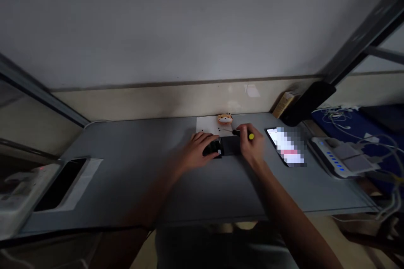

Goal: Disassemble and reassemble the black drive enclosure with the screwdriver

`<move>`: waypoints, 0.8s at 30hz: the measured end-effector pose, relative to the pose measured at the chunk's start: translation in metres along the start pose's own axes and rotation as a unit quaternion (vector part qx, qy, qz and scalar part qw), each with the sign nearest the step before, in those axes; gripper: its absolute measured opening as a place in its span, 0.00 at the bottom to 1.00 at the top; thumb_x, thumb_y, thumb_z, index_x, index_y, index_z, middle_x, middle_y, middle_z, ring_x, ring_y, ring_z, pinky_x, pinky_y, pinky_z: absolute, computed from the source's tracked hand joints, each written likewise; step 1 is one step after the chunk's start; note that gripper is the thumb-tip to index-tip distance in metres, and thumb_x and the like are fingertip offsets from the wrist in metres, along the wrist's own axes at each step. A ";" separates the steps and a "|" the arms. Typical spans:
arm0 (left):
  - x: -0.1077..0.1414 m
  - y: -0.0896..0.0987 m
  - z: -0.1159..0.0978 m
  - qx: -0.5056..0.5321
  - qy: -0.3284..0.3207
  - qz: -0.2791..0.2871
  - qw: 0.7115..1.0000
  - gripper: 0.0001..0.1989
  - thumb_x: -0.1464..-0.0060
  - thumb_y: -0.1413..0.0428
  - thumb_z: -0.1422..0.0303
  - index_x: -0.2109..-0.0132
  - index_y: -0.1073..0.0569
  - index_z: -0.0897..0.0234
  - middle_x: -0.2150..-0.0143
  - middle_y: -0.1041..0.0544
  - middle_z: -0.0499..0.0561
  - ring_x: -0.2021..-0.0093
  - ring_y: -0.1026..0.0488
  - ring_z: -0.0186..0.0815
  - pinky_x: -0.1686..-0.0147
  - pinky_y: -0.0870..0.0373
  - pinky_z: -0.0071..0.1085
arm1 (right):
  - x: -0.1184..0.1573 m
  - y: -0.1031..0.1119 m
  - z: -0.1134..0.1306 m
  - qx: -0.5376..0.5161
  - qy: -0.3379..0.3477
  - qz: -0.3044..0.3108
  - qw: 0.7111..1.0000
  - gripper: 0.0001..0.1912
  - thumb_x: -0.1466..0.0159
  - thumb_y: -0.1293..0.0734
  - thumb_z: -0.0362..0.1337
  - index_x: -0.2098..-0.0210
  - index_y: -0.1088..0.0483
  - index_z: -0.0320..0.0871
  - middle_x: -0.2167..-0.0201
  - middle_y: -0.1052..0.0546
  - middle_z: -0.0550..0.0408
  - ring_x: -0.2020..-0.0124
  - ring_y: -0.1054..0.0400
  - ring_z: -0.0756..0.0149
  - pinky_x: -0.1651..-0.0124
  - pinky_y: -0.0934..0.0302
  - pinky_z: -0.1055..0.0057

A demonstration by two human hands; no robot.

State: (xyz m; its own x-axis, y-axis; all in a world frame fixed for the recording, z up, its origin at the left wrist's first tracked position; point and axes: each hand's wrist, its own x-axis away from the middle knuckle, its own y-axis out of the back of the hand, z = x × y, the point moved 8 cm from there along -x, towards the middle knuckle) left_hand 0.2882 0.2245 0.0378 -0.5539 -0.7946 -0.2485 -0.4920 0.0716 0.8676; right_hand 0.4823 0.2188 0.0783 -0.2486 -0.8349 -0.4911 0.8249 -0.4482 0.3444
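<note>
My left hand (pixel 198 149) is closed around the left end of a black, flat rectangular device (pixel 218 147) on the grey table, thumb on the near side and fingers on the far side. A matte dark grey flat piece (pixel 230 146) adjoins it on the right; I cannot tell whether the two are joined. My right hand (pixel 251 142) grips a screwdriver (pixel 239 133) with a yellow end cap. Its thin shaft points left, above a white sheet of paper (pixel 206 123). Small dark bits, apparently screws (pixel 219 129), lie on that sheet. Behind them sits an orange-and-white animal-face figure (pixel 225 119).
A phone with a lit screen (pixel 288 149) lies to the right, beside a power strip (pixel 333 159) with white cables. A black upright object (pixel 307 103) and yellow box (pixel 283 104) stand at the back right. Another dark phone (pixel 61 185) rests on paper at the left.
</note>
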 end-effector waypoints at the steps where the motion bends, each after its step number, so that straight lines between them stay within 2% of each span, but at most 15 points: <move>1: -0.001 -0.002 -0.001 -0.001 -0.001 -0.005 1.000 0.26 0.36 0.38 0.60 0.34 0.29 0.52 0.39 0.23 0.54 0.38 0.29 0.48 0.35 0.34 0.47 | 0.000 -0.006 -0.001 0.000 0.007 0.017 1.000 0.26 0.29 0.43 0.60 0.68 0.28 0.47 0.72 0.21 0.53 0.68 0.27 0.60 0.62 0.33 0.66; 5: 0.009 -0.008 0.002 -0.001 0.007 -0.012 1.000 0.26 0.36 0.40 0.61 0.32 0.31 0.53 0.37 0.24 0.55 0.36 0.30 0.49 0.34 0.35 0.48 | 0.003 -0.020 -0.005 0.009 0.024 0.061 0.998 0.22 0.30 0.40 0.56 0.67 0.27 0.47 0.68 0.18 0.50 0.66 0.25 0.59 0.59 0.32 0.64; 8: 0.013 -0.011 0.005 -0.004 0.020 0.000 1.000 0.29 0.37 0.38 0.61 0.31 0.32 0.51 0.36 0.25 0.55 0.35 0.31 0.50 0.34 0.36 0.49 | 0.004 -0.023 -0.007 0.017 0.027 0.073 0.997 0.21 0.30 0.39 0.54 0.67 0.26 0.47 0.67 0.18 0.49 0.64 0.25 0.59 0.57 0.32 0.64; 14: 0.010 -0.014 0.007 0.005 0.035 0.015 0.999 0.29 0.39 0.37 0.62 0.32 0.32 0.50 0.38 0.23 0.53 0.37 0.30 0.50 0.33 0.37 0.49 | 0.002 -0.016 -0.009 0.023 0.004 0.046 0.999 0.22 0.29 0.40 0.55 0.67 0.26 0.46 0.68 0.18 0.50 0.65 0.25 0.60 0.58 0.32 0.65; 19: 0.011 -0.013 0.009 0.013 0.049 0.010 0.999 0.30 0.40 0.36 0.61 0.33 0.31 0.50 0.38 0.23 0.52 0.37 0.29 0.50 0.34 0.36 0.49 | 0.001 -0.020 -0.010 0.020 -0.005 0.063 0.998 0.23 0.29 0.39 0.56 0.67 0.27 0.46 0.68 0.18 0.50 0.65 0.25 0.60 0.58 0.32 0.65; 24: 0.010 -0.012 0.009 0.026 0.043 0.009 0.999 0.30 0.40 0.35 0.63 0.33 0.32 0.50 0.37 0.24 0.52 0.36 0.30 0.49 0.33 0.37 0.48 | 0.001 -0.016 -0.010 -0.005 -0.033 0.034 0.999 0.25 0.30 0.40 0.58 0.69 0.27 0.46 0.70 0.19 0.52 0.67 0.26 0.60 0.60 0.32 0.65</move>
State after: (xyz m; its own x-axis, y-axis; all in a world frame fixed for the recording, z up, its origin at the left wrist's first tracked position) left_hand 0.2824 0.2207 0.0214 -0.5046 -0.8413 -0.1937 -0.5184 0.1158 0.8472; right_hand 0.4738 0.2287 0.0642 -0.2241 -0.8830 -0.4124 0.8463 -0.3861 0.3670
